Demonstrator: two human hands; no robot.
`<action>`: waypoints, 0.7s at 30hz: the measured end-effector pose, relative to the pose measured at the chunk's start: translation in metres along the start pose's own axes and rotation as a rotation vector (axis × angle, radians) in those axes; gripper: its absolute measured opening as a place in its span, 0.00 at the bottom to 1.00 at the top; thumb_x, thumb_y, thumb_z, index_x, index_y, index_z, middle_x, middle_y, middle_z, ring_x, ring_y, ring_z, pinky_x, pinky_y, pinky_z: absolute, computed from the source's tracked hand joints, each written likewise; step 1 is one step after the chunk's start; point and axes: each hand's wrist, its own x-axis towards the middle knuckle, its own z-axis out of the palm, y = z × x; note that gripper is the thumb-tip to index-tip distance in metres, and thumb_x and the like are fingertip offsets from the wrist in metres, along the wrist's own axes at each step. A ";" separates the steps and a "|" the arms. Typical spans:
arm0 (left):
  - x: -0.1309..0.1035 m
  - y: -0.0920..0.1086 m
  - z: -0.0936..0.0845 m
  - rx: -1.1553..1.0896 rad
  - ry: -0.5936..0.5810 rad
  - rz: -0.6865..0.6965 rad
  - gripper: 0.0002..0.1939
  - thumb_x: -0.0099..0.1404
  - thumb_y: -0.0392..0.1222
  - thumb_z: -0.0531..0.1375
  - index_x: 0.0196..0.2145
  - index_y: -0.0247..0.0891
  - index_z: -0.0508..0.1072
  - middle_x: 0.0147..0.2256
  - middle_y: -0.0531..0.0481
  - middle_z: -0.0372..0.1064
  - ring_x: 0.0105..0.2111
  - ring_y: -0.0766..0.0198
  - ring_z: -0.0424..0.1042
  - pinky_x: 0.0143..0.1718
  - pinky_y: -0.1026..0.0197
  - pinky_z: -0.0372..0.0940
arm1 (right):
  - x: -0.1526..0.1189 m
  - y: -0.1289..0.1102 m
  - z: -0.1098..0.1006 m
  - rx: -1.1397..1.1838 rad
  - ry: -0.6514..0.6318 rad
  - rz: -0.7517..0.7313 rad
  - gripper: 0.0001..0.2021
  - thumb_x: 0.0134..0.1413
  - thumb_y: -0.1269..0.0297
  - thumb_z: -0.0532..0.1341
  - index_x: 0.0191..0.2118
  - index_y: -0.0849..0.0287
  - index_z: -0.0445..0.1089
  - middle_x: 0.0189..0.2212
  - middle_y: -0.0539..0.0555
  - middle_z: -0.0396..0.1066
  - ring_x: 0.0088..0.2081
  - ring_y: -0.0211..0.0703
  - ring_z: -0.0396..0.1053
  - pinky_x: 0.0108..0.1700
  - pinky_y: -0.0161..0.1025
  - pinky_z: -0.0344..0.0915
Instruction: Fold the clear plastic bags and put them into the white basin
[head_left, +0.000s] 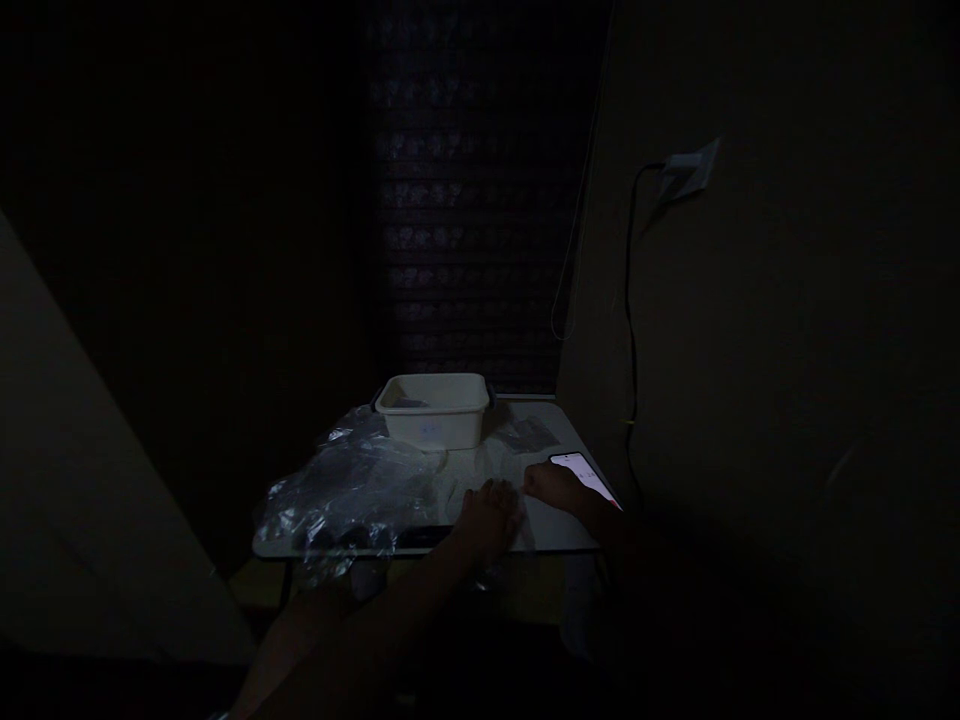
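The scene is very dark. My left hand is over the front middle of a small white table, its fingers bent around a thin clear plastic bag that shows beside and below it. To its right, my right hand is closed with the fingertips pointing left; whatever it pinches is too dim to make out. A lit phone lies just beyond the right hand, partly covered by it. Left of my hands, a heap of crumpled clear plastic spreads over the table and hangs off its front edge.
A white plastic tub with dark side handles stands at the back of the table; something flat and grey lies inside. Behind it to the right is a flat clear packet. A black cable hangs from a wall outlet.
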 end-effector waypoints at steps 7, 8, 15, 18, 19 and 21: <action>0.005 -0.004 0.007 0.006 -0.069 0.025 0.21 0.58 0.45 0.35 0.48 0.37 0.50 0.49 0.44 0.47 0.48 0.56 0.45 0.40 0.47 0.46 | -0.008 0.000 0.007 -0.062 0.019 -0.042 0.18 0.42 0.58 0.50 0.42 0.57 0.55 0.34 0.56 0.65 0.36 0.43 0.61 0.30 0.35 0.55; 0.005 -0.004 0.009 0.009 -0.069 0.031 0.21 0.58 0.45 0.35 0.47 0.37 0.50 0.49 0.44 0.47 0.48 0.56 0.45 0.40 0.47 0.46 | -0.008 0.000 0.008 -0.071 0.021 -0.041 0.18 0.43 0.58 0.49 0.42 0.57 0.55 0.34 0.56 0.65 0.36 0.43 0.61 0.29 0.35 0.55; 0.005 -0.006 0.013 0.025 -0.085 0.048 0.23 0.57 0.47 0.36 0.48 0.35 0.50 0.49 0.41 0.46 0.47 0.54 0.46 0.40 0.48 0.46 | -0.010 0.004 0.012 -0.089 0.027 -0.035 0.17 0.43 0.58 0.48 0.41 0.59 0.56 0.33 0.56 0.65 0.35 0.44 0.62 0.29 0.36 0.56; 0.005 -0.006 0.012 0.035 -0.095 0.049 0.23 0.57 0.47 0.36 0.48 0.34 0.50 0.49 0.40 0.46 0.47 0.53 0.46 0.39 0.48 0.47 | -0.011 0.003 0.012 -0.094 0.077 -0.093 0.14 0.46 0.62 0.46 0.41 0.57 0.56 0.34 0.55 0.65 0.36 0.41 0.61 0.31 0.34 0.56; 0.005 -0.006 0.011 0.038 -0.099 0.051 0.23 0.57 0.47 0.36 0.48 0.34 0.49 0.49 0.40 0.46 0.47 0.53 0.46 0.39 0.49 0.47 | -0.011 0.003 0.013 -0.105 0.093 -0.123 0.14 0.47 0.64 0.45 0.41 0.57 0.57 0.34 0.54 0.64 0.36 0.40 0.61 0.31 0.34 0.55; 0.005 -0.005 0.010 0.042 -0.097 0.064 0.23 0.57 0.47 0.36 0.48 0.34 0.49 0.49 0.40 0.46 0.47 0.54 0.46 0.39 0.50 0.47 | -0.012 0.000 0.014 -0.146 0.110 -0.180 0.14 0.47 0.68 0.43 0.41 0.56 0.58 0.33 0.54 0.64 0.35 0.40 0.61 0.31 0.34 0.55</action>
